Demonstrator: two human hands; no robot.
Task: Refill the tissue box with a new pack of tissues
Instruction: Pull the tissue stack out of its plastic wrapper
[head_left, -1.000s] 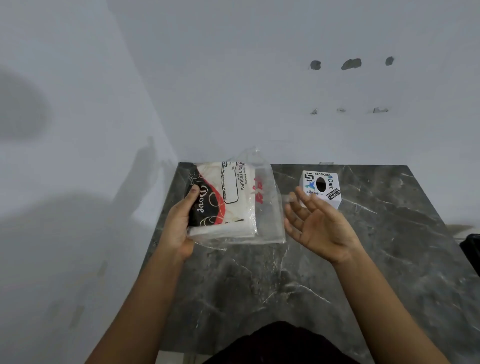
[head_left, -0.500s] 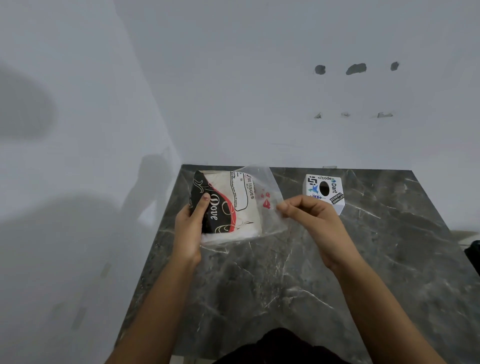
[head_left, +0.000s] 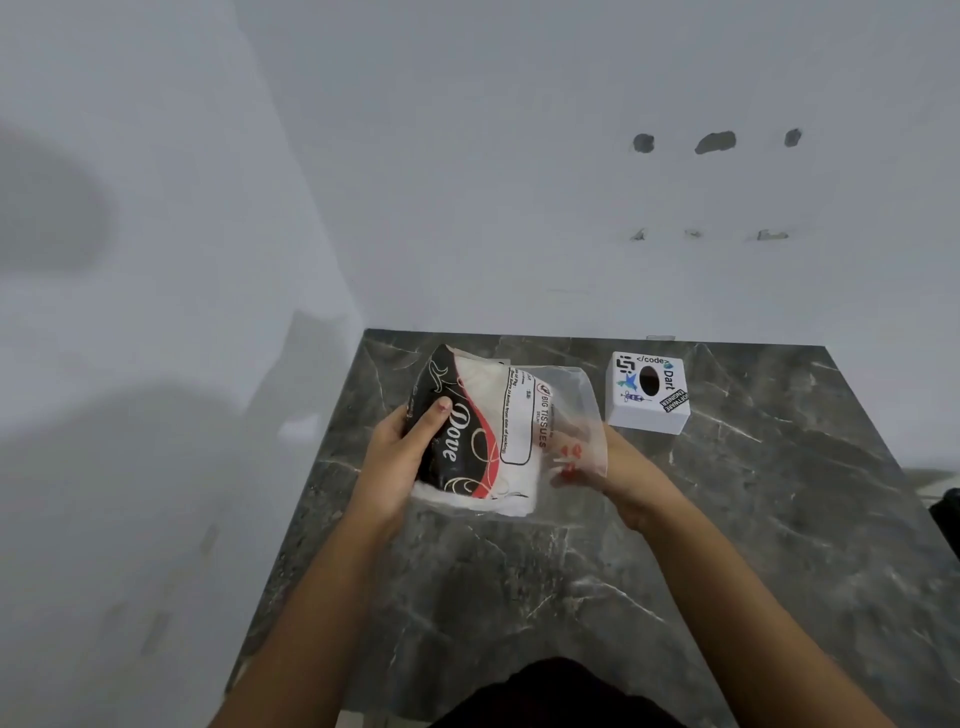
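A pack of white tissues (head_left: 488, 436) in a clear wrapper with black and red "Dove" print is held tilted above the dark marble table (head_left: 753, 519). My left hand (head_left: 400, 457) grips its printed left end, thumb on top. My right hand (head_left: 618, 473) is behind the loose clear end of the wrapper, its fingers seen through the plastic and pinching it. The white cube tissue box (head_left: 649, 392) with stickers and a dark oval opening on top stands on the table at the back, just right of the pack.
White walls meet at a corner behind and left of the table. The table's left edge drops off beside my left forearm. A dark object (head_left: 948, 512) sits at the far right edge. My dark clothing (head_left: 556, 696) shows at the bottom.
My right hand went from open palm to pinching the wrapper's loose end, then moved in behind the plastic. The pack has tilted with its left end raised.
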